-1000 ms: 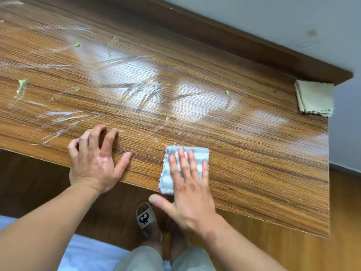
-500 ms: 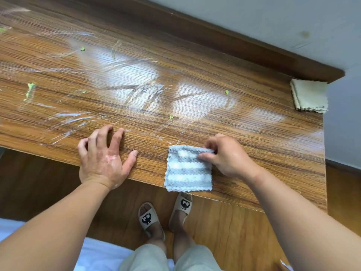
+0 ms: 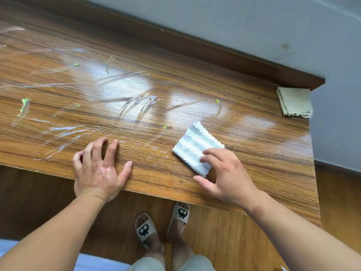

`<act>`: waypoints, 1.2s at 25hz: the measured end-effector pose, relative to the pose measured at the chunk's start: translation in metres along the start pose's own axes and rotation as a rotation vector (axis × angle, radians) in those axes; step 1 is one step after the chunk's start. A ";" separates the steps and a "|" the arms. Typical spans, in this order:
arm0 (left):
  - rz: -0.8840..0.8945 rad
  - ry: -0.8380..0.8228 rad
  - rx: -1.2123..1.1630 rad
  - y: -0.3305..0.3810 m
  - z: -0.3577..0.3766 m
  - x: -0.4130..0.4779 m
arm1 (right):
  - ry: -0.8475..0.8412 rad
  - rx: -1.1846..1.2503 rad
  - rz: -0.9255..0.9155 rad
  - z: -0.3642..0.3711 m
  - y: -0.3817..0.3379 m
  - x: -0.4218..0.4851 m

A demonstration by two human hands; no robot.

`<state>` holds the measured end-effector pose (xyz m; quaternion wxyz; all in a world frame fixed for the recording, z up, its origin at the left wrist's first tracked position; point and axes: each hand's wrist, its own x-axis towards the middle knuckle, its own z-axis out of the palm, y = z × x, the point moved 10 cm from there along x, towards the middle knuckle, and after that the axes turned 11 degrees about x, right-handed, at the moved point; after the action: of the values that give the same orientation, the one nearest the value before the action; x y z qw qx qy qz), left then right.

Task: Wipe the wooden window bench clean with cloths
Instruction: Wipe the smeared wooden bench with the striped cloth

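Wooden table (image 3: 263,159): glossy grain surface, running from the upper left to a squared end at the right, with a darker raised ledge (image 3: 195,48) along its far side against a grey wall (image 3: 254,24). Wood floor (image 3: 224,243) below the near edge. Left hand (image 3: 97,170): palm down on the table at the near edge, fingers spread and lightly bent, thumb out to the right, holding nothing. Right hand (image 3: 226,173): fingers relaxed, their tips resting on the near corner of the striped cloth (image 3: 195,146), thumb splayed apart from it and not gripping. The two hands are well apart. The striped cloth, grey and white, lies flat and turned at an angle on the table, near the front edge, right of centre. A folded beige cloth (image 3: 295,103) sits at the far right corner, just beside the ledge end, overhanging the table's end. Two slippers (image 3: 145,229) with cartoon faces stand on the floor. White smears (image 3: 136,106) streak the left and central surface. Small green specks (image 3: 76,64) are scattered among them.
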<state>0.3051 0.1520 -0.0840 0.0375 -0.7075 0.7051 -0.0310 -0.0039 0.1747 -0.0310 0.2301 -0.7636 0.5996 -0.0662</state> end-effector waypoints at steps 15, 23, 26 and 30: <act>0.001 0.029 0.021 0.001 0.000 0.000 | -0.217 -0.076 -0.108 0.124 -0.101 -0.015; -0.004 0.019 0.003 0.000 0.000 0.000 | 0.089 -0.054 0.674 0.021 0.096 0.044; -0.003 0.003 -0.014 -0.002 0.003 -0.002 | -0.043 -0.035 0.316 0.094 -0.031 -0.002; -0.075 -0.056 -0.035 0.005 -0.001 0.004 | -0.214 -0.069 -0.042 0.115 -0.065 -0.039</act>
<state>0.2996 0.1484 -0.0837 0.0435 -0.7346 0.6771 -0.0002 0.0859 0.2546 -0.0980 0.2650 -0.7861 0.5576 0.0316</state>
